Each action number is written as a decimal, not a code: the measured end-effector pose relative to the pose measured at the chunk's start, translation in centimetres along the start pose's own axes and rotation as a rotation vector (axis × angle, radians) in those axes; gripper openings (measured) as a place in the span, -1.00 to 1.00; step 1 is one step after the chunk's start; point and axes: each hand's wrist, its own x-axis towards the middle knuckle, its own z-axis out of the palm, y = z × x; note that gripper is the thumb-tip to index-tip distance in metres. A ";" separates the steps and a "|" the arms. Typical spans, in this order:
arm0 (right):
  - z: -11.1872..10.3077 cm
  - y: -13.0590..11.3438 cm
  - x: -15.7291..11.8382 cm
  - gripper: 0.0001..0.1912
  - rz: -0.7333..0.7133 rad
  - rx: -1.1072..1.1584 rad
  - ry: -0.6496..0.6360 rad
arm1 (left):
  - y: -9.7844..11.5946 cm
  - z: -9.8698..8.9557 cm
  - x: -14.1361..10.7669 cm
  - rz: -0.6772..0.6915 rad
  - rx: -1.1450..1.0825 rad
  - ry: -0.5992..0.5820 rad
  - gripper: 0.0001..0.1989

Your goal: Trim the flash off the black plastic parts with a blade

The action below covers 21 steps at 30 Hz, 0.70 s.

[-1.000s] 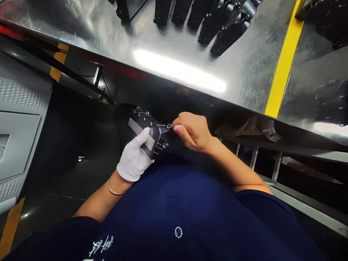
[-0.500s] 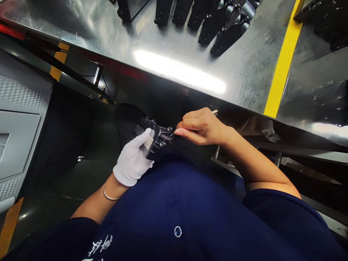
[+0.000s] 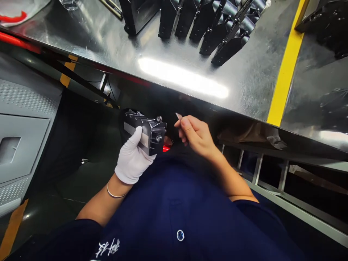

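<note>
My left hand [image 3: 134,156], in a white glove, is closed around a black moulded housing [image 3: 150,127] with a pale grey panel, ribs and round screw bosses. The thumb lies across the panel. My right hand [image 3: 198,137] is bare and sits just right of the housing, apart from it. Its thumb and fingers pinch a small flat blade [image 3: 178,116], whose pale tip sticks out past the fingertips. The rest of the blade is hidden in the hand.
Ahead is a shiny metal table [image 3: 114,54] with a yellow tape strip [image 3: 286,65]. Several black housings [image 3: 205,29] stand in a row at its back. A grey plastic stool or bin [image 3: 24,134] is at left. Below the table at right runs a metal rack [image 3: 272,194].
My right hand has drawn back from the housing and turned, so the blade now points up and left. My left hand has tilted the housing, showing more of its panel and side.
</note>
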 end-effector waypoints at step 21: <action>5.5 1.6 -1.2 -0.54 -0.071 0.251 0.372 | -1.1 -1.4 1.1 -0.102 0.023 -0.097 -0.53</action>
